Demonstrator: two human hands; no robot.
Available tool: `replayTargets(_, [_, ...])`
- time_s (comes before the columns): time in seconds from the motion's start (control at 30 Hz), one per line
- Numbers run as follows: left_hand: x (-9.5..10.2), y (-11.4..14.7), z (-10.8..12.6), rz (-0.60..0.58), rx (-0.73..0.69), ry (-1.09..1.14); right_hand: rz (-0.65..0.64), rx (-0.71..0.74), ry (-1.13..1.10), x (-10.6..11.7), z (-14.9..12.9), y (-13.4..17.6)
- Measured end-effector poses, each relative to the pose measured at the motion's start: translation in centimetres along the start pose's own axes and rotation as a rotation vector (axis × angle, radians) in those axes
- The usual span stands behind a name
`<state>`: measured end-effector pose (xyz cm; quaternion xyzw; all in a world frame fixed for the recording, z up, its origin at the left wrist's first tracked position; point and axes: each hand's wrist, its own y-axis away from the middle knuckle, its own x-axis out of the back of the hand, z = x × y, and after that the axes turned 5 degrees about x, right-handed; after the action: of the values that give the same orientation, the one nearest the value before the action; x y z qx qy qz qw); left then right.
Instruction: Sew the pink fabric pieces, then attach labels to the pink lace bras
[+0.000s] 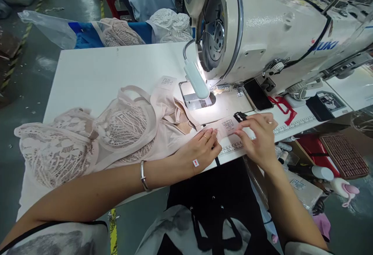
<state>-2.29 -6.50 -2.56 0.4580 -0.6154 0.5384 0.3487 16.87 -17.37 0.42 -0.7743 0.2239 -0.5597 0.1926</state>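
Note:
A pale pink lace bra [125, 126] is spread across the white sewing table. My left hand [202, 148], fingers together, grips the bra's band near the table's front edge. Just right of it lies a white care label [227, 126] with printed lines. My right hand [259, 136] is closed in a pinch at the label's right end. A small black item [240, 116] shows by the right fingertips; its kind is unclear. Above both hands stands the sewing machine [262, 33], its lamp [196, 79] lighting the needle plate [201, 100].
A phone [258, 95] and a red strap-like piece [284, 109] lie right of the needle area. A printed ruler [233, 149] runs along the front edge. More lace bras [121, 32] hang beyond the table. Thread cones [322, 172] and a brown basket [344, 156] sit lower right.

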Motion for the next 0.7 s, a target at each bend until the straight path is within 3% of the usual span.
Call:
replayTargets(0.1, [0.1,-0.1,-0.2,-0.016,0.006,0.034,-0.158,0.075,-0.381,2.6,-0.2,0.3])
replayTargets(0.17, [0.1,-0.1,-0.4,-0.027,0.011,0.07,-0.221,0.1,-0.512,3.2,-0.3,0.4])
replayTargets(0.37, [0.0,-0.2,-0.4,-0.052,0.0,0.108,0.014,-0.014,-0.39,0.9,-0.2,1.0])
replayTargets(0.7, [0.2,-0.3,-0.5,-0.089,0.016,0.159,0.147,-0.183,-0.381,-0.5,-0.4,1.6])
